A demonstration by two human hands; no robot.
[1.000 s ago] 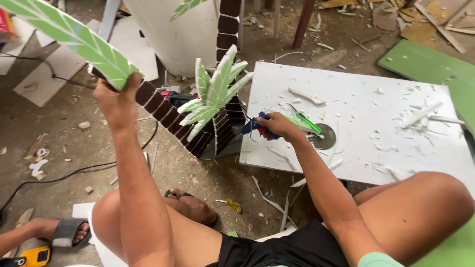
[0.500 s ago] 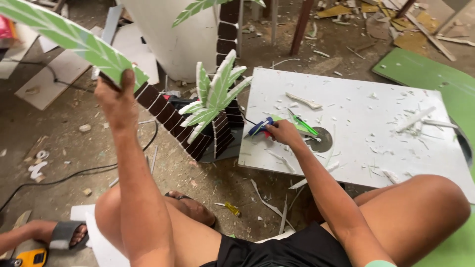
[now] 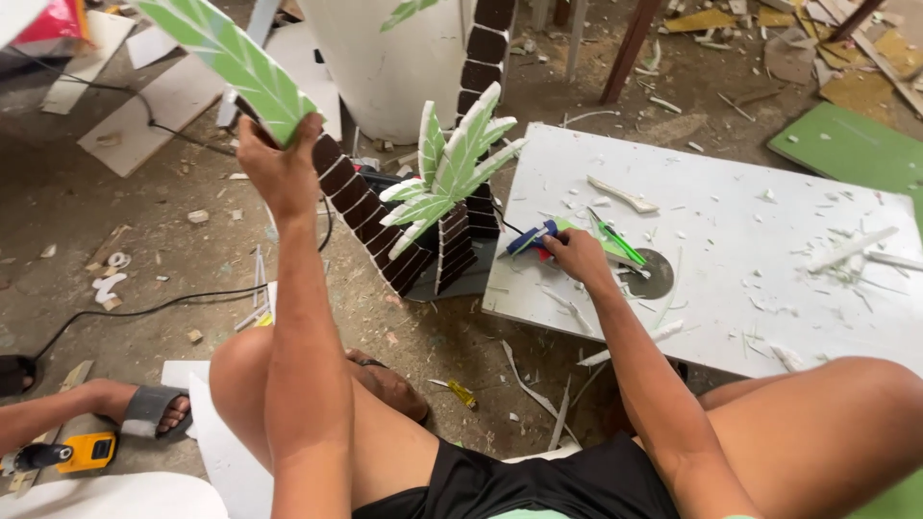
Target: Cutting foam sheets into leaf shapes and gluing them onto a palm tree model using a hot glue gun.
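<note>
My left hand (image 3: 279, 168) is raised and grips the top of a slanted brown segmented foam palm trunk (image 3: 361, 207), just under a big green leaf (image 3: 226, 58). A second, shorter palm with green and white fronds (image 3: 452, 163) stands on the same dark base (image 3: 471, 279). My right hand (image 3: 577, 255) rests on the white foam board (image 3: 731, 240) and is closed on a blue glue gun (image 3: 534, 238), its nozzle pointing toward the palm base. A green strip (image 3: 615, 245) lies by that hand.
The white board carries foam scraps and a dark round disc (image 3: 656, 276). A black cable (image 3: 144, 308) runs over the dusty floor. Another person's sandalled foot (image 3: 154, 411) and a yellow tool (image 3: 85, 452) lie at lower left. A white bucket (image 3: 394, 58) stands behind; a green panel (image 3: 856, 149) lies at right.
The view has shifted a little. My right hand with the glue gun has stayed on the board near the palm base; my left hand keeps its hold on the trunk.
</note>
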